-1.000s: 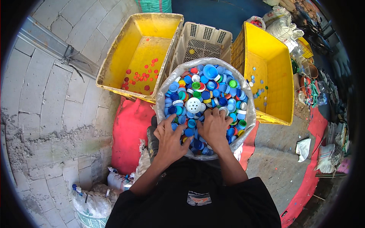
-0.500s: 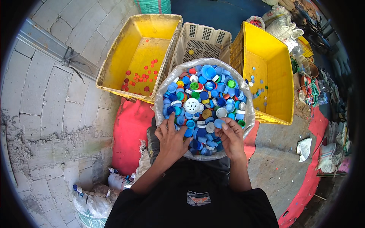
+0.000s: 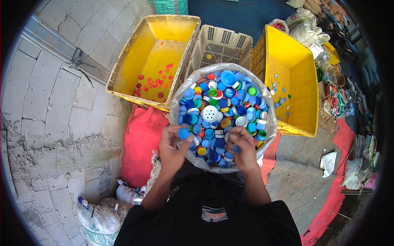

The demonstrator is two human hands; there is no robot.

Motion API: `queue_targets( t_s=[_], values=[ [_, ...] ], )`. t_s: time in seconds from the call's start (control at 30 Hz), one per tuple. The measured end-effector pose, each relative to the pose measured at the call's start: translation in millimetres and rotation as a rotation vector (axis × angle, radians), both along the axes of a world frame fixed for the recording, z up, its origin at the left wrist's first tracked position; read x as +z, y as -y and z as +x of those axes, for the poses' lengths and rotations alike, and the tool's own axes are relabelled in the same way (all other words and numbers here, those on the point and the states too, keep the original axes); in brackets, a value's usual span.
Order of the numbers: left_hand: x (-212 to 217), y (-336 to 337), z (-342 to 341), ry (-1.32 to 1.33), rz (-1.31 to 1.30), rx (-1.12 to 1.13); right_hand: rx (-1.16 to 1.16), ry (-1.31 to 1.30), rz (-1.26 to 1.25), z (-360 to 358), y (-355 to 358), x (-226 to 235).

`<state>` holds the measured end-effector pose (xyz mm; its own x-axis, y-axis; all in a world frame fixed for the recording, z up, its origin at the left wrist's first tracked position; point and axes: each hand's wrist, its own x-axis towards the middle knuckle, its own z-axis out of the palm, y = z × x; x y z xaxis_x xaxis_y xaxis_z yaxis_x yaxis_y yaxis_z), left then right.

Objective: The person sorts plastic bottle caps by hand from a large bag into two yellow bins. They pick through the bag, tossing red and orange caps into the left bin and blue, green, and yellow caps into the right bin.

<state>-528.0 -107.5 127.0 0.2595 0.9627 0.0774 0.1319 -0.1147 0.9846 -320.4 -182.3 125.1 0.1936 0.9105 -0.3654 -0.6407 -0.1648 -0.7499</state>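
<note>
A sack (image 3: 269,137) with a rolled-down whitish rim stands before me, heaped with plastic bottle caps, mostly blue, some green, white, red and yellow. A white cap with holes (image 3: 209,114) lies near the middle of the heap. Over the sack's near left edge, my left hand (image 3: 170,149) pinches a blue bottle cap (image 3: 183,133) between thumb and fingers. My right hand (image 3: 246,151) is curled above the near right side of the heap, with a darker blue cap (image 3: 237,149) at its thumb; the fingers partly hide how it is gripped.
Beyond the sack, a yellow bin (image 3: 172,49) on the left holds scattered red caps. A beige crate (image 3: 225,37) in the middle holds one yellow cap. The right yellow bin (image 3: 297,78) contains several pale caps. Filled bags (image 3: 98,223) stand at lower left beside a block wall (image 3: 53,119).
My left hand has lifted off the heap and now holds a blue cap. The right hand has drawn back slightly toward me and curled, its light blue cap no longer raised at the fingertips.
</note>
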Motion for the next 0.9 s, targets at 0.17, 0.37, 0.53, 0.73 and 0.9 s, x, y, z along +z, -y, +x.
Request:
queue_targets(
  t_s=[0.17,0.37,0.53,0.73,0.9],
  values=[
    [2.9,-8.4,-24.3,0.565,-0.362,0.13,0.204,1.44,0.202,-24.1,-30.7,4.2],
    [-2.4,1.5,-36.1,0.815,-0.577,0.123,0.503,1.669,0.048,-52.3,-59.3,15.5],
    [-3.2,5.3,-37.4,0.862,-0.669,0.115,0.564,1.734,0.014,-58.2,-67.4,1.4],
    [-10.4,5.9,-31.9,0.444,-0.494,0.19,0.509,1.717,0.097,-59.5,-68.5,1.0],
    [6.5,-2.4,-24.3,-0.377,0.142,-0.087,0.181,1.061,0.193,-28.5,-53.8,-5.9]
  ],
)
